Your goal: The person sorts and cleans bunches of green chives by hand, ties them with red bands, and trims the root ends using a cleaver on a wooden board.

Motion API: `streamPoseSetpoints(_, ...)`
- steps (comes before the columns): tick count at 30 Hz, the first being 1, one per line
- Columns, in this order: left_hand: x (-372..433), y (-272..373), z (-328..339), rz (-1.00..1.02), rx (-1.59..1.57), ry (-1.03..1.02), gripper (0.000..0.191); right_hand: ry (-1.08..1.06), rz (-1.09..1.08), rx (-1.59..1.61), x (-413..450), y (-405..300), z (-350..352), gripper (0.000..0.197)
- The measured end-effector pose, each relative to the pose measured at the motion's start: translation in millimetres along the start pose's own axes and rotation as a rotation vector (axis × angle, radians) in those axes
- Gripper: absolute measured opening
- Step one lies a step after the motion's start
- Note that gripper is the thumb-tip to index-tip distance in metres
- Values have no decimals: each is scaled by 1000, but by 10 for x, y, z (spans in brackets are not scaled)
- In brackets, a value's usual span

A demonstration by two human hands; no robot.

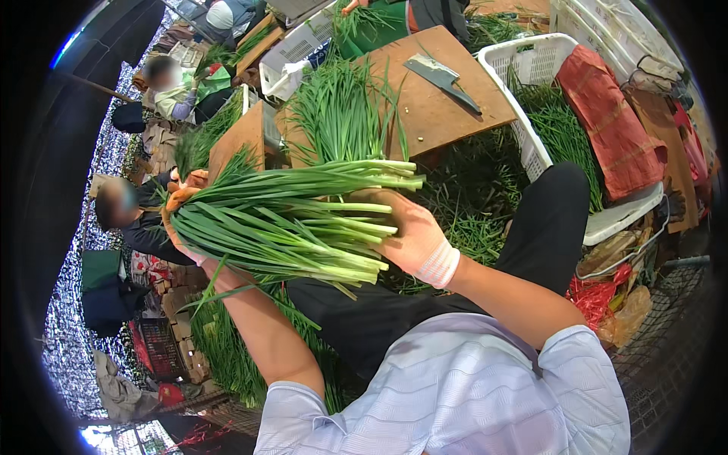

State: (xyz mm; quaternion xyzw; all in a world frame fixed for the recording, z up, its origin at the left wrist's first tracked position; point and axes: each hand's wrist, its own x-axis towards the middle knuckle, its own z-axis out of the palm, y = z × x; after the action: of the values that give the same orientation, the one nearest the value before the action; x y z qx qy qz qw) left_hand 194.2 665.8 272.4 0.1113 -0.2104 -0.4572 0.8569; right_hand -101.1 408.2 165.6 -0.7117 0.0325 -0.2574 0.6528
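Observation:
A loose bunch of garlic chives point(273, 222) is held across my lap, green leaves to the left and pale stem ends to the right. My left hand point(185, 213), in an orange-and-white knit glove, grips the leafy end. At the stem end is my right hand point(406, 230), gloved the same way, its thumb side against the stalks and its fingers partly hidden behind them. Just beyond, another pile of chives point(347, 111) lies on a wooden board point(392, 51). A cleaver with a dark handle point(441, 79) rests on that board, right of the pile.
A white plastic crate point(529, 131) holding chives and a red cloth point(608, 119) stands to the right. Chive trimmings point(478, 187) cover the ground below the board. More chives point(227, 347) lie by my left elbow. Other people sit working at the left and top.

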Motion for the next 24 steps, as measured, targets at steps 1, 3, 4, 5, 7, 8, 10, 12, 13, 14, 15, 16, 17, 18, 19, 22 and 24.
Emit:
streamPoseSetpoints(1,13,-27,6,61,71,12,28,40,-62,-24,-35,15,39,46)
streamPoseSetpoints(3,24,-107,35,154,129,55,29,11,46,152,-125,96,134,45)
streamPoseSetpoints(4,36,-202,154,110,214,51,35,34,-123,28,-109,-27,86,39)
streamPoseSetpoints(5,44,-182,186,71,199,53,41,27,-129,35,-112,-9,115,39)
streamPoseSetpoints(7,48,-207,113,120,28,8,41,119,-28,171,-154,32,182,33)
streamPoseSetpoints(8,44,-190,112,84,-48,-3,40,153,-29,199,-134,35,183,27)
streamPoseSetpoints(10,1,-145,85,106,-22,-16,40,177,12,212,-111,68,193,29)
streamPoseSetpoints(12,21,-171,83,126,25,-44,42,193,26,74,-132,92,94,23)
streamPoseSetpoints(13,8,-179,99,133,26,-46,42,219,19,88,-167,146,66,18)
streamPoseSetpoints(14,-3,-185,113,145,62,-57,43,186,28,23,-202,164,-16,15)
streamPoseSetpoints(15,3,-185,107,156,94,-70,44,156,37,-46,-241,175,-128,12)
streamPoseSetpoints(16,-47,-60,115,224,201,10,44,101,115,-117,-289,107,-226,10)
streamPoseSetpoints(17,-120,15,88,199,174,1,43,47,190,-189,-345,55,-320,9)
streamPoseSetpoints(18,-67,-57,132,164,137,-14,43,129,-103,-430,-418,99,-426,6)
streamPoseSetpoints(19,-69,-124,142,221,130,54,42,106,-193,-467,-447,-9,-512,11)
streamPoseSetpoints(22,-6,-300,160,170,127,-22,41,137,-522,-557,-201,-389,-402,33)
streamPoseSetpoints(24,26,-337,166,194,157,-13,40,138,-579,-691,-33,-483,-274,29)
